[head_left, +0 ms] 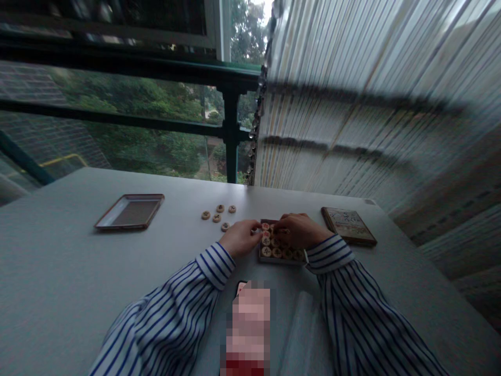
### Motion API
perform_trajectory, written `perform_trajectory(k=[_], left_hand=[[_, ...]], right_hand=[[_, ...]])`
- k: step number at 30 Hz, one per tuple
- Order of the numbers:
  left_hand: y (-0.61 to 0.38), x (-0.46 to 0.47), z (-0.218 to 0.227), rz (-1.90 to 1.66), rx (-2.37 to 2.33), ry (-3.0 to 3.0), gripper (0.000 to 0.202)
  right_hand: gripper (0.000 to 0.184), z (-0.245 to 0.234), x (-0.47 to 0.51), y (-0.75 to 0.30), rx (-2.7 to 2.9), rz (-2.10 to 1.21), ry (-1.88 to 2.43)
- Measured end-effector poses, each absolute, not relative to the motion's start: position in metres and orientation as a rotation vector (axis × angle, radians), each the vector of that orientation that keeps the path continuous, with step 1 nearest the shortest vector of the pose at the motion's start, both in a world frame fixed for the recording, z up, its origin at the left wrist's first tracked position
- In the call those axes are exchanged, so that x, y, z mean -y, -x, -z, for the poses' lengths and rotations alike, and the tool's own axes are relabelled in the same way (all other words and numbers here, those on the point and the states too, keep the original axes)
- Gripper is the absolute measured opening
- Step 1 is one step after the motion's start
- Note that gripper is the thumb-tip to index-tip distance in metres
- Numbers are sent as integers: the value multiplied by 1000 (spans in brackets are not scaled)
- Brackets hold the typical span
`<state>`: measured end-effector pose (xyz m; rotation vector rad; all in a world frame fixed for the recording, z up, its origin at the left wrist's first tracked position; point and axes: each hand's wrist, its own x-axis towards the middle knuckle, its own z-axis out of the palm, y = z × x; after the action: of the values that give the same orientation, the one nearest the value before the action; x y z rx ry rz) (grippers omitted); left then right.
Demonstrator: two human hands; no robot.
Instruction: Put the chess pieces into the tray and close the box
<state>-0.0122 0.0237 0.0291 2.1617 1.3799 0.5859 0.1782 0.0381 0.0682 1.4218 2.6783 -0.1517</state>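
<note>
Round wooden Chinese chess pieces point(266, 251) with red and dark characters lie in rows in a shallow box point(282, 261). My left hand point(241, 238) is at the box's left wall, with thumb and fingertips bent against its upper left edge. Over the box's upper right part is my right hand point(301, 230), its fingers curled down onto a piece among the rows. That hand hides the pieces beneath it. Left of my left hand, several loose chess pieces point(216, 218) lie on the white table point(168, 282).
An open, shallow lid or tray point(136, 213) lies at the left. A flat printed case point(349, 225) is at the right. Near me are a pixelated phone-like object point(248, 324) and a clear plastic sleeve point(299, 334). Behind the table stand a green railing point(231, 156) and a striped curtain point(313, 115).
</note>
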Motion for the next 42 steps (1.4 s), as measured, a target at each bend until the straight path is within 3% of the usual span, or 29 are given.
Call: perform_trajectory(k=[42], left_hand=[[11, -21, -40, -591, -1409, -2142, 32]], right_hand=[[26, -80, -36, -182, -2702, 45, -1473]])
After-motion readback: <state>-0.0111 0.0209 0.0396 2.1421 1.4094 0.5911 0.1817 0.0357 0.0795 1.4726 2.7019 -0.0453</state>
